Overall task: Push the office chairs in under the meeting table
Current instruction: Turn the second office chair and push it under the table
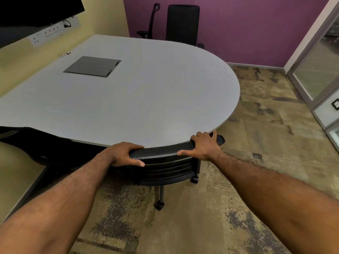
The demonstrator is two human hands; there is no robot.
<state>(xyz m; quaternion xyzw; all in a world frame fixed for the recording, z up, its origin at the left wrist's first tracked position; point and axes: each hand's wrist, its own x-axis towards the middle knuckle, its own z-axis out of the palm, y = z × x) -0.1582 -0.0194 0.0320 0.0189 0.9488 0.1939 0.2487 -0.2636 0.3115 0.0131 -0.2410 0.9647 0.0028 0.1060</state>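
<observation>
**Q:** What is nearest the viewer?
**A:** Two bare forearms reach forward from the bottom corners. The left hand [124, 154] grasps the left end of the near office chair [165, 150] by its top rail, with fingers curled over the rail and the thumb along its near face. The right hand [203, 145] grasps the right end, fingers hooked over the far side and thumb stretched along the rail.

**Q:** Where does that chair stand?
**A:** It is at the near, rounded edge of the meeting table [146, 99]. Its black mesh backrest is right against the table's edge, and the seat is hidden beneath the top. A caster [158, 205] shows below, on patterned brown carpet [256, 143].

**Q:** Is anything on the table?
**A:** A grey rectangular hatch [92, 66] sits flush in the top, toward the far left edge.

**Q:** And beyond it?
**A:** Two more office chairs [183, 22], both black, stand at the table's far edge before a purple wall. A dark screen [36, 10] and a socket strip [53, 32] hang on the yellow wall at left. A glass door [321, 61] is on the right.
</observation>
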